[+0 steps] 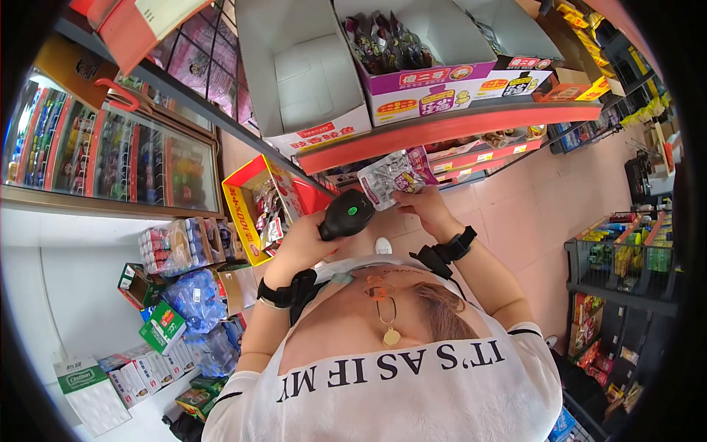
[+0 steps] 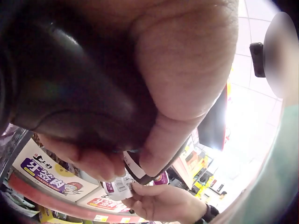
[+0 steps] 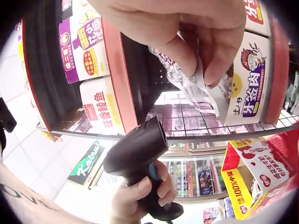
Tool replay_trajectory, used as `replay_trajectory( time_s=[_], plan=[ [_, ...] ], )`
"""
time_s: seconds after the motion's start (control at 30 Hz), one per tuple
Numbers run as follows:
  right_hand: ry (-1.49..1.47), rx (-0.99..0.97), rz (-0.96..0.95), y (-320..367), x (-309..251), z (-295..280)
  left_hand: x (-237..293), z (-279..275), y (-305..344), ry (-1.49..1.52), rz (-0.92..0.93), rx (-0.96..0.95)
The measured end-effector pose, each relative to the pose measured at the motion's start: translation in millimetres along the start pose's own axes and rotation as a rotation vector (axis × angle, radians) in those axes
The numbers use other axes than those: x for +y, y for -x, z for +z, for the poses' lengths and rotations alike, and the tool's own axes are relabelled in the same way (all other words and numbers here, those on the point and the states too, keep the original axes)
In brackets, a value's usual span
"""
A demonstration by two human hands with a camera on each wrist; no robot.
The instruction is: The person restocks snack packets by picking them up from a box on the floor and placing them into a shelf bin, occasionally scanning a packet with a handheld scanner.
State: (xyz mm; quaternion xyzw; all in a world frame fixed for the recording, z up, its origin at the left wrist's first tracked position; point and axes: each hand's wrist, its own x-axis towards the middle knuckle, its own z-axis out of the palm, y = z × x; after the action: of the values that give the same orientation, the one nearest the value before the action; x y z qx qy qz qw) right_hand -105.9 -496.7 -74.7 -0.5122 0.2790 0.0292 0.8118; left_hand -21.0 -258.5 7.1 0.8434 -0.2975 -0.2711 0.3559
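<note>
A black handheld scanner (image 1: 347,214) with a small green light is gripped by my left hand (image 1: 298,247); in the right wrist view the fingers of my left hand (image 3: 140,196) curl round the handle of the scanner (image 3: 138,147). My right hand (image 1: 431,210) pinches the edge of a silver and purple packet (image 1: 394,177), just to the right of the scanner head. In the right wrist view, the thumb and fingers of my right hand (image 3: 187,37) hold the packet (image 3: 194,91). The scanner head faces the packet, apart from it.
Above the hands, a red-edged shelf (image 1: 456,132) bears open cartons, one with dark packets (image 1: 387,44). A yellow and red box (image 1: 247,214) of packets stands at the left, near a glass-front drinks cabinet (image 1: 132,158) and bottle packs (image 1: 195,298). Wire racks (image 1: 626,258) stand at the right.
</note>
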Motion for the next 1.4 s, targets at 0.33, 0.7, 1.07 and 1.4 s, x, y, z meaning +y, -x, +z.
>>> replay_trajectory(
  time_s=[0.33, 0.7, 1.07, 1.4],
  plan=[
    [0.088, -0.047, 0.003, -3, 4, 22, -17, -4, 14, -0.007, -0.047, -0.019],
    [0.402, -0.117, 0.018, -32, 49, 53, -57, -30, 58, 0.114, -0.166, 0.137],
    [0.4, -0.213, 0.319, -66, 118, 165, -151, -90, 178, 0.174, -0.459, 0.392],
    [0.693, -0.382, 0.245, -141, 183, 234, -212, -135, 256, 0.363, -0.675, 0.48]
  ],
)
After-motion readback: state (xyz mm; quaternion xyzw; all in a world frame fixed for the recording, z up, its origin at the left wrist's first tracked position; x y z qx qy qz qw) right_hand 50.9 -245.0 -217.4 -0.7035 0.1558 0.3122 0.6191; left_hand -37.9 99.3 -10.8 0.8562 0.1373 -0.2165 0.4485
